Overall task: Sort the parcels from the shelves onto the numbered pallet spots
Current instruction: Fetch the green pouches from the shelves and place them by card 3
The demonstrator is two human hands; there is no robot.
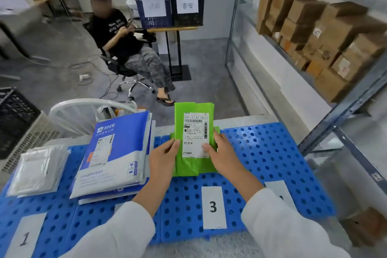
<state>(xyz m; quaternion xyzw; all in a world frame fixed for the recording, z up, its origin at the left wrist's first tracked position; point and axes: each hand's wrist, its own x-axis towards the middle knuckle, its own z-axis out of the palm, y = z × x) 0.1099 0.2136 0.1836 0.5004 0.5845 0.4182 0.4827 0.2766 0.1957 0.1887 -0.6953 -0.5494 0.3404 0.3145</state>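
A green mailer parcel (193, 109) with a white shipping label is held upright above the blue perforated pallet (272, 153). My left hand (165, 158) grips its lower left edge, thumb on the front. My right hand (222, 153) grips its lower right edge. Another green parcel (209, 168) lies flat beneath it, above the label "3" (213, 207). A stack of blue-and-white mailers (117, 153) lies on the spot to the left. White padded bags (37, 169) lie above the label "1" (25, 236).
A metal shelf (339, 115) at right carries several brown cardboard boxes (314, 33). A person sits on an office chair (125, 52) ahead, with two labelled crates (169, 6) on a stand behind. A black crate (14, 117) and a white fan guard (83, 115) stand at left.
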